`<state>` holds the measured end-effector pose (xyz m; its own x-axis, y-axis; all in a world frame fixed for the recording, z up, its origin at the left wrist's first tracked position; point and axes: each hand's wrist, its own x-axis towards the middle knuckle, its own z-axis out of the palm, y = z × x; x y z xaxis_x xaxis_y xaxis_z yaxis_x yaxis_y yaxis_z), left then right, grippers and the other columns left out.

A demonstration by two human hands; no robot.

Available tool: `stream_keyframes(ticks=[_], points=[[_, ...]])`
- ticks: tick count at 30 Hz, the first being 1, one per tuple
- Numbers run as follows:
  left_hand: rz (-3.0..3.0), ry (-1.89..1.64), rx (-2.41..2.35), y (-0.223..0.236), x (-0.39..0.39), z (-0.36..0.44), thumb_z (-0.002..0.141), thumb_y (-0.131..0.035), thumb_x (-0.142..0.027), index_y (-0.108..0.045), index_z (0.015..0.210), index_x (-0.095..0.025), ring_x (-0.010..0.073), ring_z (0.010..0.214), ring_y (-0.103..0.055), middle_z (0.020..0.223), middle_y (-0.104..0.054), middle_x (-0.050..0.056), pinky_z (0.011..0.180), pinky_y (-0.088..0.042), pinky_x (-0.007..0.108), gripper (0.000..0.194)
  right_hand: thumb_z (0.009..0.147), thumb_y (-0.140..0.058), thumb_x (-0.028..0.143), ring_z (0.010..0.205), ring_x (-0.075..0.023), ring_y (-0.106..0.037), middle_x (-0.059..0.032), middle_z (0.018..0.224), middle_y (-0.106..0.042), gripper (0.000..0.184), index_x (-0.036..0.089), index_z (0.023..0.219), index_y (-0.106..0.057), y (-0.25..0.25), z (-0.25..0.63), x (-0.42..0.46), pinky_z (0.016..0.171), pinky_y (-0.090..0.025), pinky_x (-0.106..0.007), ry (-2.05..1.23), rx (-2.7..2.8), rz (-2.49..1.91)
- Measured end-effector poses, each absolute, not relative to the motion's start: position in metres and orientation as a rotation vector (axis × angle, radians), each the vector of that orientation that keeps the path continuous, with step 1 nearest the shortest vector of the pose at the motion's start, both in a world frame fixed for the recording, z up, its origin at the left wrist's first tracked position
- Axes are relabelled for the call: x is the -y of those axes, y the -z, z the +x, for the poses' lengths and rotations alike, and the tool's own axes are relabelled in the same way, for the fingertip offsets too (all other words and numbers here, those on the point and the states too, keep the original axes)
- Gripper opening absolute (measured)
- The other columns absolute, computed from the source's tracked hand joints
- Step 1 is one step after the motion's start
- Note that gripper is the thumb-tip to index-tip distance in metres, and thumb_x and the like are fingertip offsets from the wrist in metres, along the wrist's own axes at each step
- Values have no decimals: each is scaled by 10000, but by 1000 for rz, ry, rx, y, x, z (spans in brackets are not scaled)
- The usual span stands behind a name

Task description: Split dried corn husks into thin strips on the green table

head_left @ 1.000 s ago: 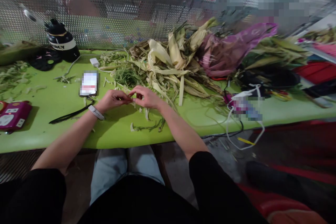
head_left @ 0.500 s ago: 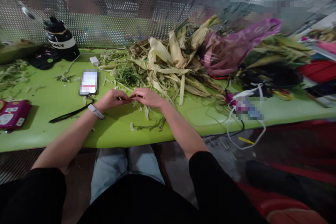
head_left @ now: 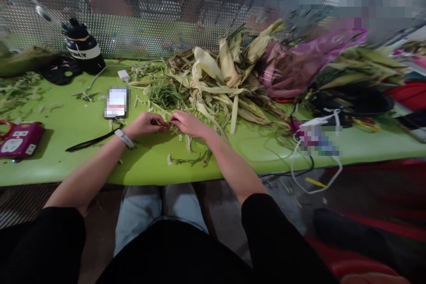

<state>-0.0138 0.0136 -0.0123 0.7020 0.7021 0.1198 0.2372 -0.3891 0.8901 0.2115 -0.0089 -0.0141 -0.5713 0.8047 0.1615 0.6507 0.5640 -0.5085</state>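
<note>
My left hand (head_left: 148, 124), with a pale band on its wrist, is closed in a pinch low over the green tabletop (head_left: 146, 166). Facing it, my right hand (head_left: 188, 123) is also pinched, its fingertips a small gap from the left ones. Whatever sits in the fingers is too small to make out. Just beyond them lies a bunch of thin green strips (head_left: 164, 94). A heap of pale and dry corn husks (head_left: 218, 86) spreads behind and to the right. Nearer my body, a few stringy green scraps (head_left: 189, 159) rest below my right hand.
A phone (head_left: 116, 102) with a black strap (head_left: 88, 142) lies left of my hands. Further left are a purple power socket box (head_left: 23, 140) and a black bottle (head_left: 84, 51). A pink plastic bag (head_left: 293, 69) and a white cable (head_left: 294, 171) are at right; perforated metal (head_left: 143, 17) stands behind.
My fingertips were together and now stand slightly apart. Both hands stay pinched over nearly the same spot. The whole view has shifted a little.
</note>
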Motion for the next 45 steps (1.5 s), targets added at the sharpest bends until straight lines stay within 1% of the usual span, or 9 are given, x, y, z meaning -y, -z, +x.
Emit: stream_keyframes(ticks=[6,10,18,26,29,32,35,39,45], points=[[1648,-614,-810,16,-17,-14,761,-779,-363,-669,830,-112,158,628,-711,749,-741,68,560,-557,255,283,985,-458,227,887,-197,-572,-94,1026,-624,138,170,990,-583,9,210,12,783,-431,-325,-588,2423,-1218],[1461,-557,-833,20,-23,-16,699,-838,-344,-644,824,-114,141,616,-705,737,-736,53,533,-529,216,326,982,-460,233,881,-191,-563,-92,1007,-617,146,166,987,-590,6,209,15,783,-421,-321,-612,2451,-1179],[1412,-455,-844,24,-27,-17,738,-808,-214,-653,795,-121,93,588,-680,696,-726,38,447,-399,135,189,968,-474,246,898,-197,-555,-91,990,-621,139,167,969,-589,9,207,16,803,-414,-324,-645,2525,-1049],[1389,-445,-813,29,-29,-18,709,-807,-199,-552,891,-149,140,625,-723,772,-754,60,548,-521,203,318,944,-503,270,876,-186,-561,-75,954,-631,144,177,936,-613,10,206,18,788,-421,-323,-727,2537,-970],[1439,-456,-752,30,-28,-17,702,-804,-205,-532,883,-160,167,665,-735,765,-752,60,616,-577,272,330,872,-573,262,795,-164,-553,-61,948,-620,113,176,937,-608,10,208,18,733,-428,-304,-751,2445,-1024],[1480,-476,-703,28,-26,-16,703,-790,-185,-520,888,-165,172,706,-740,786,-754,58,653,-592,292,328,786,-566,162,763,-141,-556,-71,1068,-593,225,176,1009,-591,12,209,16,734,-448,-299,-730,2319,-1050],[1532,-477,-720,25,-25,-17,715,-763,-164,-525,909,-159,158,721,-735,806,-754,53,661,-583,275,308,744,-543,109,779,-143,-568,-77,1102,-590,302,175,1035,-594,17,206,14,779,-463,-314,-739,2332,-1014],[1596,-471,-768,21,-27,-20,713,-750,-148,-536,934,-149,143,677,-721,783,-750,52,588,-541,221,308,777,-575,159,834,-175,-577,-88,1079,-607,206,170,975,-629,22,202,13,822,-473,-348,-677,2374,-1028],[1653,-508,-798,15,-27,-23,729,-734,-126,-549,962,-141,155,703,-725,804,-748,66,626,-563,251,298,746,-645,191,1050,-251,-568,-107,1090,-622,226,173,971,-650,28,202,8,950,-438,-413,-488,2405,-989]])
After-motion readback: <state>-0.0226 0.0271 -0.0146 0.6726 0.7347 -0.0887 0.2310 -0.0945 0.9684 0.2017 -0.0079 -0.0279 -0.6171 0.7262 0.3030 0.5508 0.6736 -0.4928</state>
